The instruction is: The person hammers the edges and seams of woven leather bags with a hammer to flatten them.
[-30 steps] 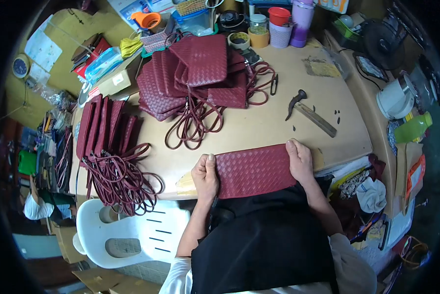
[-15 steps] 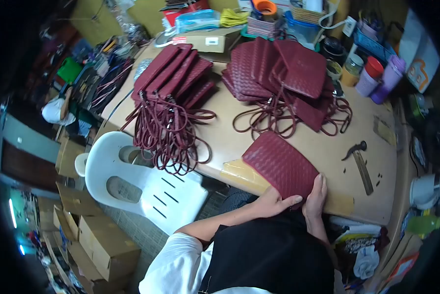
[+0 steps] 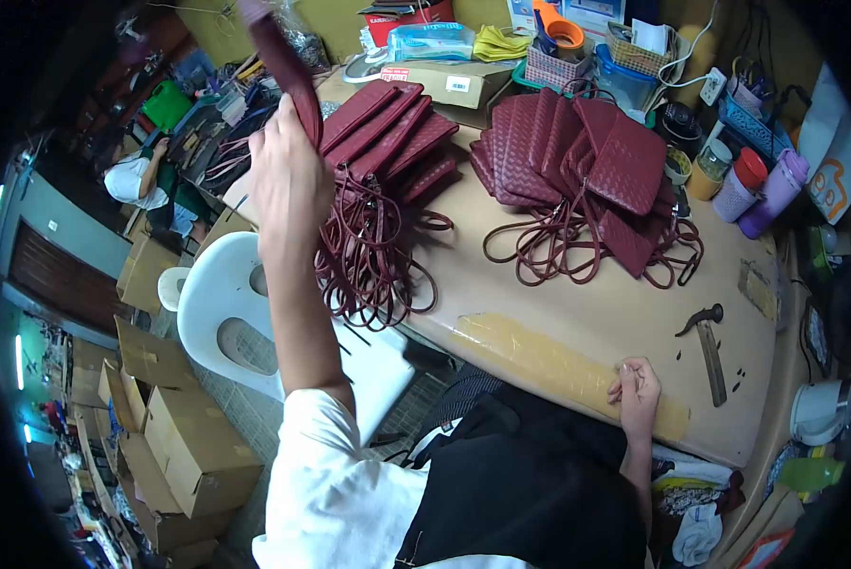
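My left hand [image 3: 291,180] is raised at the upper left, its fingers closed on a burgundy pouch [image 3: 288,66] seen nearly edge-on. It is beside the left pile of burgundy wristlet pouches [image 3: 378,128], whose looped straps [image 3: 373,256] hang over the table edge. My right hand [image 3: 637,389] rests at the near table edge by a strip of brown tape [image 3: 530,356]. Its fingers are curled in and nothing shows in them. A second pile of woven burgundy pouches [image 3: 624,156] lies farther back, straps toward me.
A hammer [image 3: 710,356] and small dark bits lie on the table [image 3: 577,313] at right. Jars and a purple bottle [image 3: 771,194] stand behind it. A white chair [image 3: 207,313] is at left, near cardboard boxes [image 3: 198,446]. Another person [image 3: 141,180] is at the far left.
The pouch held in both hands at the table edge has gone up and left in my left hand. My right hand has let go of it and curled. The view has shifted slightly.
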Motion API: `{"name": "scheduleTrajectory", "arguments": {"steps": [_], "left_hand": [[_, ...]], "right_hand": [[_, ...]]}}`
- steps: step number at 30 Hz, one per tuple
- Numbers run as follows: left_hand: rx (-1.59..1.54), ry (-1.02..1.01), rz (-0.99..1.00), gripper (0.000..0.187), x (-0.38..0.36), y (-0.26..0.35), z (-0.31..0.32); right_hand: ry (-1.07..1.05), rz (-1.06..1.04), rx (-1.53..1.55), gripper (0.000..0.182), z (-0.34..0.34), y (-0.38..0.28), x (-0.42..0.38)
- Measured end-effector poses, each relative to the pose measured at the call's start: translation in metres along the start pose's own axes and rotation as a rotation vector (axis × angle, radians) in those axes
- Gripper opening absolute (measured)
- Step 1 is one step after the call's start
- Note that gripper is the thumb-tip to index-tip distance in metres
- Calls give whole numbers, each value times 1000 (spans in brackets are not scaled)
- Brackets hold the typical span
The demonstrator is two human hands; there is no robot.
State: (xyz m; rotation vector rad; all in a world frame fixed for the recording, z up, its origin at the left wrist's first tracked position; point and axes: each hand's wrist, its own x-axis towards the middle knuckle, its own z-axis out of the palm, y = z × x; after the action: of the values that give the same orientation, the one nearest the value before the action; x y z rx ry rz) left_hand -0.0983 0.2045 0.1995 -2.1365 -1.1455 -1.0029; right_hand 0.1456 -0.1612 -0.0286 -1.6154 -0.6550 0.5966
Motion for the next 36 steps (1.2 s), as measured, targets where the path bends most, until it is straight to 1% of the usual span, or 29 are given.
{"name": "scheduleTrajectory", "arguments": {"steps": [1,2,3,4,5,6,8,9,10,12,14,15,16,17,18,20,21,22,23,25,26,27,28,30,32,33,35,36], "left_hand": [[60,-214,-79,50,20,-9,22],[117,-430,-153,55,34,-15,45],[151,-641,-167,64,33,-26,79],[170,-854,-156,73,28,-18,116],[245,-657,-93,87,12,-3,120],[227,-308,3,75,1,15,124],[-347,-90,208,59,-3,59,119],[-520,-150,276,57,-12,87,127],[-692,-213,339,56,-22,118,133],[-916,-258,467,54,-35,187,128],[-841,-76,558,48,-48,242,134],[-849,-72,560,48,-51,257,143],[-769,-103,559,46,-52,271,153],[-688,-131,557,45,-51,282,164],[-816,-160,529,42,-45,285,174],[-1146,-123,351,41,-31,281,163],[-1256,-68,280,42,-26,275,143],[-1291,-64,336,44,-22,262,118],[-1356,-100,451,46,-23,245,99],[-1389,-191,807,53,-42,219,66],[-1431,-365,860,53,-61,209,54],[-1411,-488,946,50,-80,199,45],[-1349,-669,947,48,-107,190,43],[-1168,-951,989,54,-153,178,49],[-1150,-889,972,60,-176,165,57],[-1161,-891,989,60,-175,161,53],[-1331,-1069,509,66,-170,155,41],[-1338,-1066,518,66,-172,157,41]], "right_hand": [[25,-67,-89,18,-2,3,3],[100,-115,-345,19,-9,-1,6],[178,-155,-603,21,-19,-8,9],[354,-242,-940,28,-38,-22,9],[515,-340,-1271,38,-53,-33,17],[541,-326,-1275,38,-66,-29,22],[449,81,-1297,53,-90,-12,22],[438,31,-1428,61,-95,-1,26],[446,46,-1434,61,-96,3,29],[435,5,-1385,61,-98,4,34],[457,20,-1376,63,-98,3,35],[445,6,-1355,63,-100,4,35],[431,-6,-1334,64,-102,4,33],[441,-4,-1338,64,-102,0,32],[434,7,-1299,62,-100,-4,32],[438,27,-1254,61,-104,-3,31],[584,-109,-1279,52,-107,3,32],[729,-245,-1296,44,-108,9,31],[738,-232,-1293,44,-108,14,29],[664,-221,-526,30,-112,22,21],[679,-208,-530,30,-112,27,19],[562,-46,-191,29,-109,31,18],[439,110,148,27,-106,32,16],[367,30,-174,32,-77,7,10],[242,-137,-576,39,-67,-6,7],[258,-126,-580,39,-61,-14,7],[178,-15,-570,47,-51,-27,10],[189,-15,-574,47,-47,-25,18]]}}
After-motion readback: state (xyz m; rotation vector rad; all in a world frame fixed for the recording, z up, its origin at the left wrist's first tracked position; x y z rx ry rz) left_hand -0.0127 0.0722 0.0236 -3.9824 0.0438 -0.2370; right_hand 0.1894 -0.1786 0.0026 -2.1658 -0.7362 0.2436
